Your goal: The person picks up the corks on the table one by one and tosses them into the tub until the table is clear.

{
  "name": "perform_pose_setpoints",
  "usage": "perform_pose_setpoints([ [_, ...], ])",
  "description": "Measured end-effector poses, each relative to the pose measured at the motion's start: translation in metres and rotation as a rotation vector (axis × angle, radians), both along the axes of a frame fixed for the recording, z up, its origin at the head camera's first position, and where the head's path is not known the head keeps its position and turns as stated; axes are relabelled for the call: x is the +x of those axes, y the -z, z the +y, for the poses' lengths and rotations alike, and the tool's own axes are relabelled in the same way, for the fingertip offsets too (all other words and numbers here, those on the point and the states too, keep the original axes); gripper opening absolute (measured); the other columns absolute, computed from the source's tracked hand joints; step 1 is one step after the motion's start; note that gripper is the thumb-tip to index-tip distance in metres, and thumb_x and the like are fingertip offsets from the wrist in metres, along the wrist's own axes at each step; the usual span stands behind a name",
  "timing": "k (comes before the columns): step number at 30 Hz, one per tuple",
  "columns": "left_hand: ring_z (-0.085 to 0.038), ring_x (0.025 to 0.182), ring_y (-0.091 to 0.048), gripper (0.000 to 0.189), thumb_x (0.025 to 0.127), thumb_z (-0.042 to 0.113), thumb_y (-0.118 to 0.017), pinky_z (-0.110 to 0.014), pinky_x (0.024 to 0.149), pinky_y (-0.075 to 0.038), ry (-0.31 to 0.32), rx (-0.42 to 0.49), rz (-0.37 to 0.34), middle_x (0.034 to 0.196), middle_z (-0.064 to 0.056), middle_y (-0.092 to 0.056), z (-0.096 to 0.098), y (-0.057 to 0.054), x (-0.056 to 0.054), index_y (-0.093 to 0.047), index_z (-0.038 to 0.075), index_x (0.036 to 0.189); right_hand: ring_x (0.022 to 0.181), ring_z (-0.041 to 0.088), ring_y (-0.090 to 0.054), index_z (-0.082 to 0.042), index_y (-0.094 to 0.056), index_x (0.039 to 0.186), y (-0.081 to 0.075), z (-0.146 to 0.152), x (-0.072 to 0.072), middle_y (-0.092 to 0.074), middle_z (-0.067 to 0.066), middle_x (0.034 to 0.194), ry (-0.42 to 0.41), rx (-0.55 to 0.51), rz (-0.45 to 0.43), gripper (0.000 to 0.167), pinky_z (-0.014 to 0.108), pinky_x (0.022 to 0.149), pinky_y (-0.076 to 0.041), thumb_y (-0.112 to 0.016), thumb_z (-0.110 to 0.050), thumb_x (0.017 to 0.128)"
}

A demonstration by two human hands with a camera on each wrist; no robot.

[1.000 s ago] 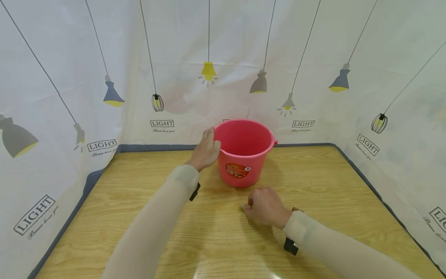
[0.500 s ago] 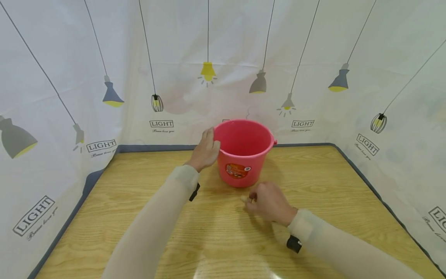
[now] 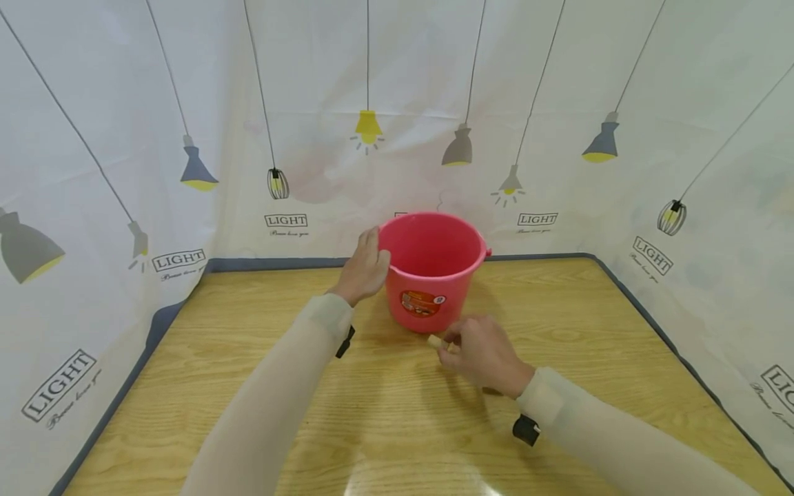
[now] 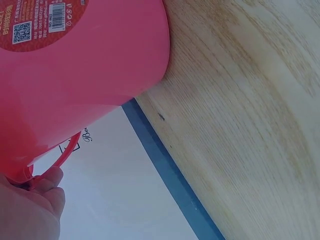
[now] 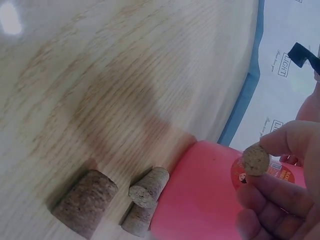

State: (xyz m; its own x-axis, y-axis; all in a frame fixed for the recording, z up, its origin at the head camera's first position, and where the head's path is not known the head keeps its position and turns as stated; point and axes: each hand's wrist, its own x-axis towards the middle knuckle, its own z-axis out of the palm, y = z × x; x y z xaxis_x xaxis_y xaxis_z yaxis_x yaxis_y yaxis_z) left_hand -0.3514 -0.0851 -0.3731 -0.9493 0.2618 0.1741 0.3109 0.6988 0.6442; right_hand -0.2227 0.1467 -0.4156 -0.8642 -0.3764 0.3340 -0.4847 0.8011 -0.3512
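A pink bucket (image 3: 428, 293) stands upright on the wooden table, with a red label on its near side. My left hand (image 3: 364, 269) grips the bucket's rim at the left; in the left wrist view its fingers curl by the rim and the red handle (image 4: 64, 156). Between thumb and fingers, my right hand (image 3: 482, 350) pinches a light cork stopper (image 5: 255, 160) low in front of the bucket. Beneath that hand, the right wrist view shows a darker cork (image 5: 86, 204) and two lighter corks (image 5: 150, 187) lying against each other beside the bucket.
Behind and along both sides of the table (image 3: 248, 310) hangs a white cloth (image 3: 322, 151) printed with lamps, its dark blue border (image 3: 279, 263) running along the table's edge. A black strap device (image 3: 526, 430) sits on the right wrist.
My right hand has lifted slightly and shifted a little right, and the pinched cork now shows past its fingertips. The left hand keeps its grip on the bucket, which stays in place.
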Motion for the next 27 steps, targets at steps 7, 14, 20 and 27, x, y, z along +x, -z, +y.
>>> perform_pose_setpoints([
  [7,-0.032,0.155,-0.017,0.066,0.107,0.029,-0.023,-0.049,0.124,-0.02,-0.001,-0.005,-0.002,0.171,-0.014,-0.008,-0.001,0.0,0.0,-0.005,0.003,0.164,0.069,0.012,-0.062,-0.011,-0.079,0.081,-0.007,0.0,-0.002,-0.072,-0.001,0.076,-0.016,-0.056,0.1,0.008,0.029,0.065,-0.053,-0.081,-0.019,0.082],
  [14,-0.031,0.155,-0.017,0.066,0.107,0.03,-0.022,-0.049,0.124,-0.02,-0.001,-0.01,-0.005,0.171,-0.015,-0.007,0.0,-0.001,0.001,-0.005,0.003,0.164,0.072,0.014,-0.058,-0.011,-0.08,0.083,-0.019,0.002,-0.005,-0.071,-0.002,0.078,-0.012,-0.101,0.164,0.008,0.031,0.065,-0.05,-0.083,-0.018,0.082],
  [20,-0.031,0.155,-0.017,0.066,0.107,0.029,-0.023,-0.049,0.124,-0.02,-0.003,-0.014,0.0,0.17,-0.015,-0.008,0.0,-0.001,0.001,-0.005,0.002,0.164,0.074,0.017,-0.057,-0.01,-0.078,0.082,-0.03,0.003,-0.007,-0.071,-0.001,0.079,0.018,-0.105,0.165,0.006,0.033,0.064,-0.048,-0.08,-0.015,0.081],
  [27,-0.031,0.155,-0.017,0.067,0.106,0.031,-0.021,-0.048,0.124,-0.02,-0.003,-0.021,0.003,0.17,-0.014,-0.008,0.001,-0.002,0.001,-0.005,0.003,0.164,0.075,0.017,-0.056,-0.01,-0.079,0.084,-0.041,0.003,-0.01,-0.07,-0.003,0.079,0.02,-0.13,0.207,0.007,0.037,0.071,-0.046,-0.081,-0.017,0.082],
])
